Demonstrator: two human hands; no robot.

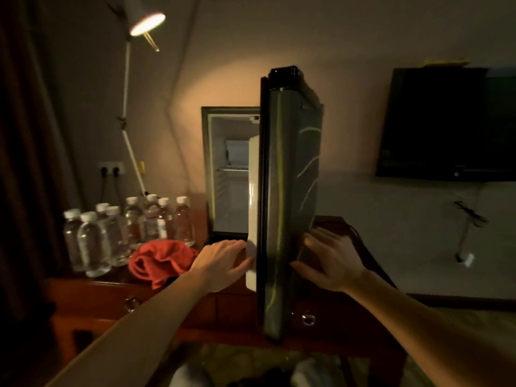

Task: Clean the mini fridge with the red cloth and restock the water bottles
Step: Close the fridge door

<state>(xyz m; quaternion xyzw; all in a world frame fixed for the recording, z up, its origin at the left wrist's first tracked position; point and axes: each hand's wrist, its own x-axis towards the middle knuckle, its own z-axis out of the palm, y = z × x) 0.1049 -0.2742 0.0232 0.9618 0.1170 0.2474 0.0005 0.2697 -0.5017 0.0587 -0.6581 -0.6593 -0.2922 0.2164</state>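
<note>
Head view only: mini fridge point(223, 174) stood open, its door point(279, 208) edge-on. Left hand point(223, 258) touched the door's inner liner, fingers relaxed; right hand point(326, 261) lay flat on its outside. Red cloth point(160, 261) and water bottles point(125, 230) sat left of the fridge, untouched. Best to swing the door fully wide before wiping.

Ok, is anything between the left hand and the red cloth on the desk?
Nothing visible. The red cloth lies bare on the desk, just left of the left hand, which rests on the white inner edge of the open fridge door. The water bottles stand behind the cloth, out of the way.
</note>
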